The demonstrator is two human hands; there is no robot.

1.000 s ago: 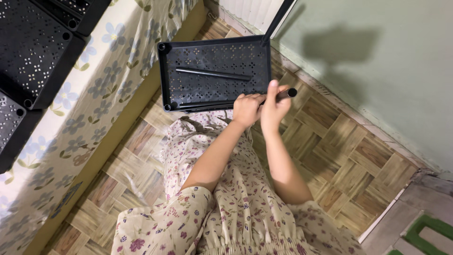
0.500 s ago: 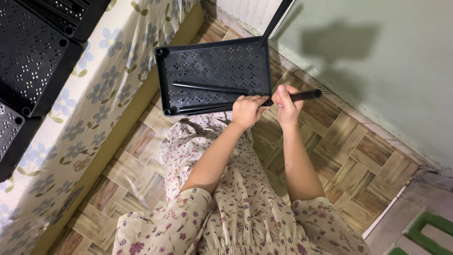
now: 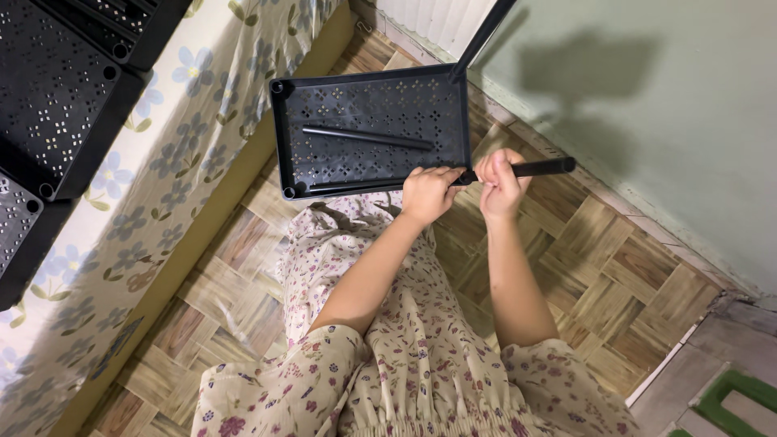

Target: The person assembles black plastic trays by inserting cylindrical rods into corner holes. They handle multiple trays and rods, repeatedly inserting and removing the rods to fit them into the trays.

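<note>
At frame centre, the left hand (image 3: 429, 193) grips the black tray (image 3: 372, 133) corner; the right hand (image 3: 502, 184) fingers wrap the black tube (image 3: 538, 168). The tube probably seats best aligned squarely with the corner socket, which is hidden.

The right hand (image 3: 500, 184) covers the middle of the black tube (image 3: 544, 168), and the left hand (image 3: 427, 193) hides where it meets the tray (image 3: 368, 101) corner. The upright post (image 3: 484, 34) and the stacked trays (image 3: 48, 89) on the bed run off the frame.
</note>
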